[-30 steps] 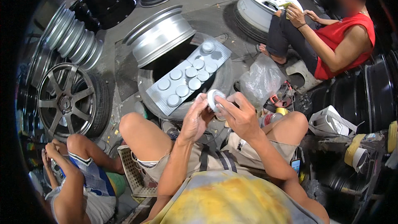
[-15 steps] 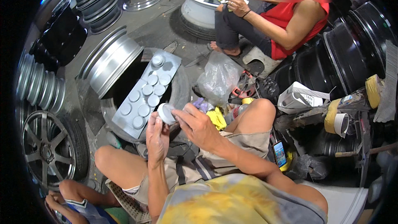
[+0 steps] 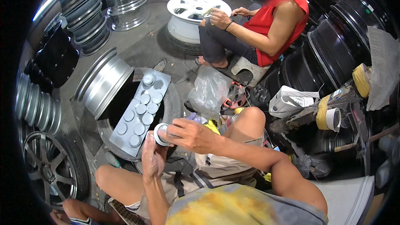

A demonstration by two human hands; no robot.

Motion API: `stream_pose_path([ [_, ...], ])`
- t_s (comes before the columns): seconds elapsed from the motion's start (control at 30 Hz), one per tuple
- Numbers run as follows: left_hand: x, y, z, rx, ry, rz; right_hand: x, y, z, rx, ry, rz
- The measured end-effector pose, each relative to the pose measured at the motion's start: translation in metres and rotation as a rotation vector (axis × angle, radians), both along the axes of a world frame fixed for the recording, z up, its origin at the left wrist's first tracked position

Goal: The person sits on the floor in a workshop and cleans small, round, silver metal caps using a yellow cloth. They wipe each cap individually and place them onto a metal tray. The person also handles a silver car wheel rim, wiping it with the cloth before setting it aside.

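Observation:
My left hand (image 3: 153, 158) is closed on a round pale grey wheel centre cap (image 3: 157, 137), held upright by its edge above my lap. Against the cap's face press the bent fingers of my right hand (image 3: 191, 135); whatever they may pinch is hidden. Just beyond my hands, a long grey board (image 3: 130, 115) bears several more round grey caps (image 3: 141, 108) and lies tilted across a tyre (image 3: 173, 100).
A silver wheel rim (image 3: 104, 85) leans on the tyre's left side. Ahead, a person in a red top (image 3: 271, 37) works at a white wheel (image 3: 187, 27). A clear plastic bag (image 3: 210, 89) lies right of the tyre; black rims (image 3: 321, 54) are stacked beyond.
My right hand has turned and its fingers now reach over the cap's face, which is tilted differently. The view has shifted, so the surroundings sit lower and further left.

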State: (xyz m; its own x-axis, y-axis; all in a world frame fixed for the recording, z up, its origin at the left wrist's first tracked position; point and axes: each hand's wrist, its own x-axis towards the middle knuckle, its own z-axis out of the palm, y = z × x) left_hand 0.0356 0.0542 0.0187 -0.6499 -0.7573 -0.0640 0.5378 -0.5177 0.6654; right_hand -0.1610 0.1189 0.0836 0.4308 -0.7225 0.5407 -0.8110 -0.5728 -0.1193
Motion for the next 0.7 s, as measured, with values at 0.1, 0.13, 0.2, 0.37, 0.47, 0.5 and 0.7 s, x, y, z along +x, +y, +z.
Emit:
stream_pose_path([
  [0.1, 0.001, -0.001, 0.001, -0.034, -0.044, 0.087, 0.000, -0.003, -0.010, 0.030, 0.006, -0.126],
  [0.13, 0.000, -0.001, 0.001, -0.077, -0.063, 0.108, 0.001, -0.002, -0.013, 0.032, -0.100, -0.125],
  [0.2, -0.001, 0.000, -0.002, -0.177, -0.093, 0.140, 0.014, 0.005, -0.018, 0.158, -0.387, -0.165],
  [0.37, -0.007, 0.008, 0.000, -0.588, -0.543, 0.221, 0.032, 0.017, -0.031, 0.868, -1.195, -0.091],
  [0.47, -0.007, 0.006, 0.006, -0.717, -0.585, 0.260, 0.028, 0.021, -0.030, 0.940, -1.396, -0.123],
  [0.5, -0.008, 0.006, 0.006, -0.673, -0.549, 0.303, 0.024, 0.019, -0.027, 0.964, -1.458, -0.122],
  [0.7, -0.020, -0.028, 0.007, 0.011, -0.009, 0.174, -0.030, 0.001, 0.020, 0.444, -1.164, -0.303],
])
